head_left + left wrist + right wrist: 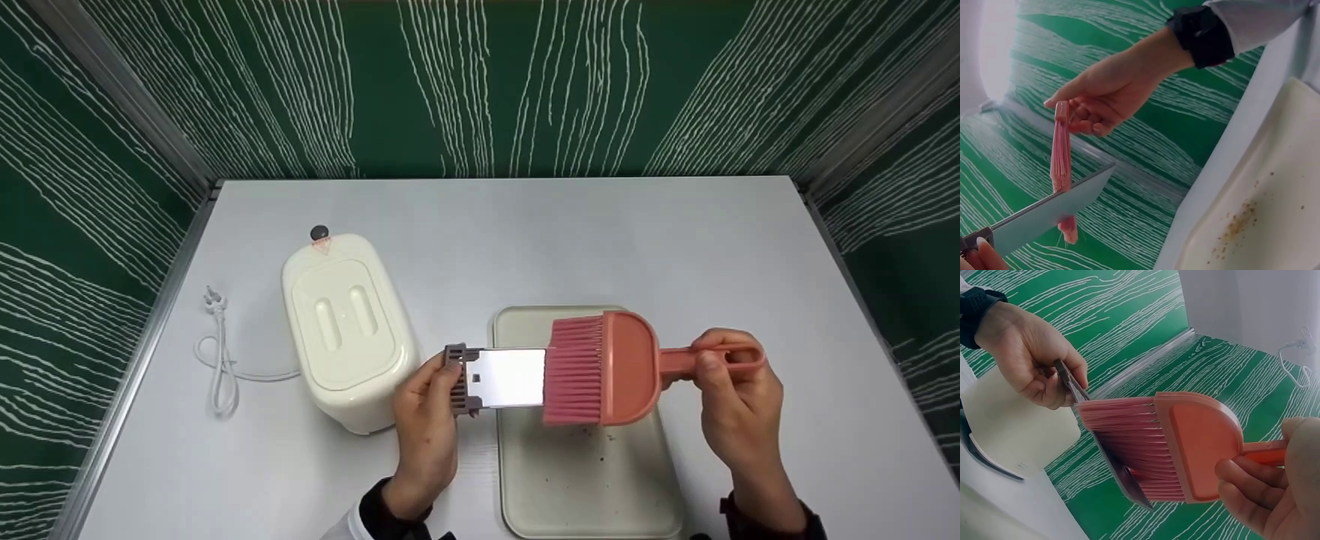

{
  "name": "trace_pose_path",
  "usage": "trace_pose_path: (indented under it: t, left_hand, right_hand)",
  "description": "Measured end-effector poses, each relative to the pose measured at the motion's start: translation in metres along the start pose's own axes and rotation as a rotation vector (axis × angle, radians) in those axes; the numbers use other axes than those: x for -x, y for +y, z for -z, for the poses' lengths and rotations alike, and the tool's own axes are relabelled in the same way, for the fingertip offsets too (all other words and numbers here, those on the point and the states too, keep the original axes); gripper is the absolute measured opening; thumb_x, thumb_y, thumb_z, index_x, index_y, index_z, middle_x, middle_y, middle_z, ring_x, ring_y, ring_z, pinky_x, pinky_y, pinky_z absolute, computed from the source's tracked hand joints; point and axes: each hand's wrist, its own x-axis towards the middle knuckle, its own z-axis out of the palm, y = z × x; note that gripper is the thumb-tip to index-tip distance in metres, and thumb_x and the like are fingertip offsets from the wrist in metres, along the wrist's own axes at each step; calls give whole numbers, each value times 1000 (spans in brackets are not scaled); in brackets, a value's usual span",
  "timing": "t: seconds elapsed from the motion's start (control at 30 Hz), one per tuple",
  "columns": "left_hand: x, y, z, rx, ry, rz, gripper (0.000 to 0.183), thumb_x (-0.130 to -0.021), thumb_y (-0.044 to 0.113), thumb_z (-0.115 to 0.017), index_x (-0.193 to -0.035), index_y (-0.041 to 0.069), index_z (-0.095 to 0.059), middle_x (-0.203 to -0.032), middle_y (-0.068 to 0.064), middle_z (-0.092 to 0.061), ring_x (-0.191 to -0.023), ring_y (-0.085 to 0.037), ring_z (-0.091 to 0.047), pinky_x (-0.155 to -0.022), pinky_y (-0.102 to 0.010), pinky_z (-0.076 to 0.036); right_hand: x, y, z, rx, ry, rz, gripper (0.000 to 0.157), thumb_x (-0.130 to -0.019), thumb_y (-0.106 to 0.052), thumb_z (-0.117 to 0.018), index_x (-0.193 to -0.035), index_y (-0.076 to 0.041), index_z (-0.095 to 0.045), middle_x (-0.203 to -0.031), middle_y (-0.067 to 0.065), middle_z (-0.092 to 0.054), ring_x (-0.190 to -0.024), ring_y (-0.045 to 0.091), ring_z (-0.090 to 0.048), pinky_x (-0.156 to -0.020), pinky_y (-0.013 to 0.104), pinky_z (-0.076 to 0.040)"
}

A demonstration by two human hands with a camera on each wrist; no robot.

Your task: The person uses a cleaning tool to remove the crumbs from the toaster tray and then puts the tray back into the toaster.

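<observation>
Head view is showing both hands at work in the lower middle of the frame. At centre, the left hand (427,435) is pinching the slotted grey end of a flat shiny plate (511,377), thumb on top. Right of centre, the right hand (742,412) is gripping the handle of a coral brush (630,367), whose pink bristles (574,375) are touching the plate's free end and hiding its edge.

Plate and brush are hovering above a pale tray (592,499) at lower centre, and they are blocking the sight of part of its upper half. Dark specks are lying on the tray floor; the left wrist view is showing them as a brownish scatter of crumbs (1238,222) at its lower right.

Left of centre, a cream appliance (345,322) with a closed lid is standing just beside the left hand, a dark round knob (319,232) sitting at its top end. From its left side a white cord (262,376) is running into a loose loop, its plug (214,300) lying farther left. Everything is resting on a white table (450,247), while green panels (502,90) with white streaks are filling the top and sides of the frame.
</observation>
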Motion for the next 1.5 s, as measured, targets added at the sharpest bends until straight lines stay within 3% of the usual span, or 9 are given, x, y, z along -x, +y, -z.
trace_pose_path:
  t: [0.2,0.5,0.73,0.9,1.23,1.5]
  left_hand:
    - [0,2,0,-6,23,-14,31,-100,2,-55,-123,-14,-68,-94,-18,-72,-74,-18,-63,-57,-25,-52]
    - [0,4,0,-45,58,-42,29,-100,2,-56,-120,-14,-69,-93,-16,-74,-76,-19,-65,-61,-28,-54]
    - [0,6,1,-46,58,-66,30,-100,2,-55,-122,-12,-69,-102,-18,-75,-85,-21,-68,-68,-29,-56]
    - [0,7,2,-36,32,-71,32,-101,2,-54,-125,-14,-67,-101,-19,-74,-86,-22,-69,-68,-29,-57]
    - [0,7,1,-17,67,-73,33,-100,1,-54,-127,-15,-66,-100,-19,-73,-86,-22,-69,-69,-31,-58]
    - [-1,6,1,-3,72,-73,35,-101,-1,-53,-130,-16,-63,-107,-22,-73,-92,-22,-69,-73,-31,-58]
  right_hand:
    - [-3,3,7,-9,16,52,14,-98,18,-44,-108,22,-53,-85,15,-67,-68,17,-72,-69,22,-60]
    - [-7,-1,13,20,66,8,11,-101,14,-47,-107,13,-56,-84,16,-70,-64,18,-72,-63,22,-60]
    - [-9,-1,19,32,75,27,11,-100,15,-47,-105,14,-56,-79,16,-70,-61,18,-71,-61,21,-59]
    - [-10,-2,20,55,61,13,8,-101,13,-47,-104,13,-55,-79,16,-72,-58,17,-70,-59,20,-58]
    - [-10,-3,22,60,24,-18,10,-101,13,-47,-103,14,-57,-76,14,-67,-58,16,-69,-61,19,-58]
    - [-10,-5,21,-44,-29,-12,12,-102,15,-42,-100,20,-53,-76,18,-68,-57,17,-68,-55,20,-56]
